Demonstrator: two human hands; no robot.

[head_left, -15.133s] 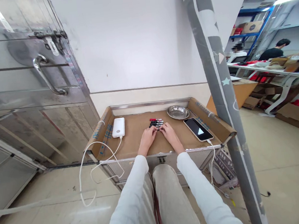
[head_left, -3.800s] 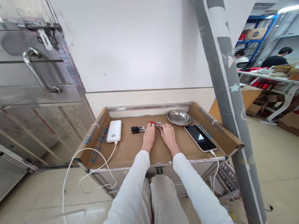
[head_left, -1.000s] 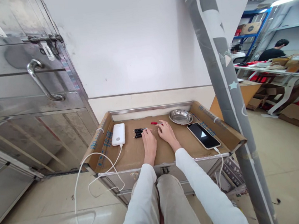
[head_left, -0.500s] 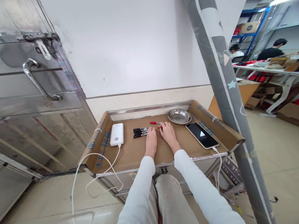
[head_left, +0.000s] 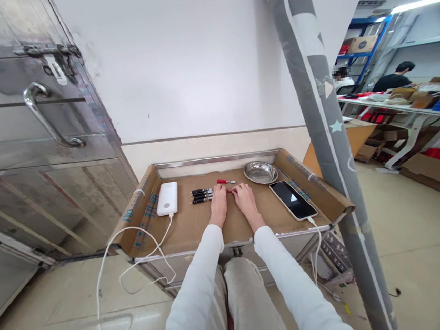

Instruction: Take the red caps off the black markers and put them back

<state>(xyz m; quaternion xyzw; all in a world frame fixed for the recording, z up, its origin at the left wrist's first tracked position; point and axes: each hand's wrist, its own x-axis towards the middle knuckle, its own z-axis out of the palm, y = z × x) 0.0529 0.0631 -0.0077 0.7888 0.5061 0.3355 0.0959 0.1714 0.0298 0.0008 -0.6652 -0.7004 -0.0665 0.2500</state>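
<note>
My left hand [head_left: 219, 205] and my right hand [head_left: 245, 202] rest close together at the middle of the cardboard-lined table top [head_left: 195, 230]. Between their fingertips shows a short length of a thin red pen [head_left: 229, 189], the rest covered by the fingers. Both hands are closed, pinching it from either side. Several black pens [head_left: 201, 199] lie side by side just left of my left hand, their right ends partly hidden behind it. Beyond the fingertips lies another red pen [head_left: 224, 181], roughly parallel to the table's back edge.
A white power bank [head_left: 167, 198] with a white cable [head_left: 137, 227] lies at left. At right are a round metal dish [head_left: 260, 172] and a phone [head_left: 293, 200] on a cable. A grey wrapped roll [head_left: 320, 121] leans at the right; a metal door [head_left: 12, 125] stands left.
My left fingertips have come off the black pens towards the red pen, closing the gap between the hands. The whole view has shifted slightly.
</note>
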